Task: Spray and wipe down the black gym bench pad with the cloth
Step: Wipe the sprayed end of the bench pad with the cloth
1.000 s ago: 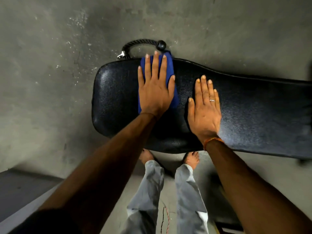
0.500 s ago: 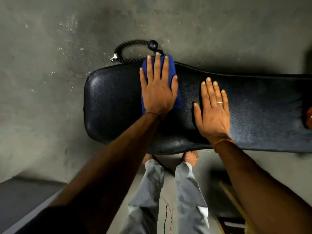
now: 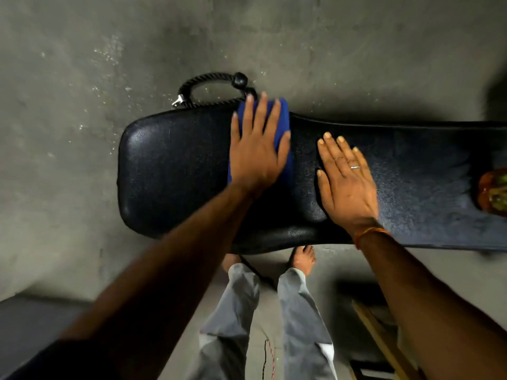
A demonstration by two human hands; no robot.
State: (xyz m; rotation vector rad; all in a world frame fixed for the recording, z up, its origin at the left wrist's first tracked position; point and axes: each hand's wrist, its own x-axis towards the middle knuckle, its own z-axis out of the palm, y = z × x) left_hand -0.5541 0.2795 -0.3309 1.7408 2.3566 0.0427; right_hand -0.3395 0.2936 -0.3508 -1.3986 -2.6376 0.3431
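Observation:
A black gym bench pad [image 3: 175, 171] runs left to right across the middle of the view. My left hand [image 3: 256, 149] lies flat on a folded blue cloth [image 3: 282, 119] and presses it on the pad near the far edge. My right hand [image 3: 345, 182], with a ring and an orange wrist thread, rests flat and bare on the pad just to the right, fingers spread. An orange bottle [image 3: 493, 190] sits on the pad at the right frame edge, cut off and blurred.
A black rope handle with a metal clip [image 3: 208, 86] lies on the concrete floor [image 3: 68, 105] behind the pad. My legs in grey trousers and bare feet [image 3: 301, 259] stand at the pad's near edge. A wooden strip [image 3: 384, 341] lies at lower right.
The view has shifted right along the pad, so the orange bottle shows more at the right edge. My left hand with the cloth sits slightly tilted; my right hand stays flat beside it.

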